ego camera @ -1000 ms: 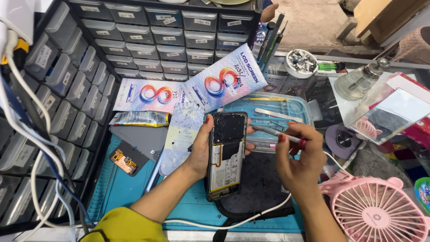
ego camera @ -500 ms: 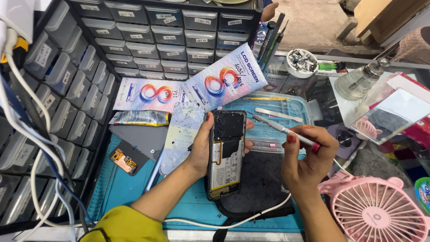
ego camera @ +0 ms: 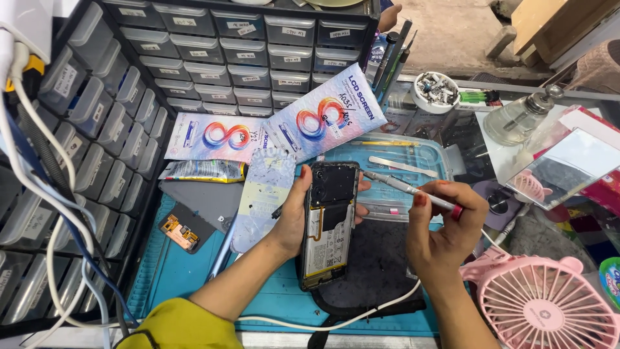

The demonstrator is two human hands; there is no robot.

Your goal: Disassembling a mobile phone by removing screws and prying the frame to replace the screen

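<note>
Since the earlier frames, the right hand (ego camera: 445, 226) had drawn back slightly, its slim tool's tip lifting from the tray side toward the phone's upper right edge.

Head view: the left hand (ego camera: 294, 210) was closed around the opened phone (ego camera: 328, 223), thumb on the left edge and fingertips on the right, holding it upright over the black pad (ego camera: 374, 265) on the blue mat (ego camera: 187, 271). The right hand pinched the tool (ego camera: 407, 189) pen-fashion at 3 o'clock of the phone. Judged light, rigid and fragile with exposed battery and boards, the phone was best gripped by its frame edges only. A pink fan (ego camera: 549, 304) stood at 4 o'clock, drawer cabinets (ego camera: 194, 58) at 11 o'clock.
</note>
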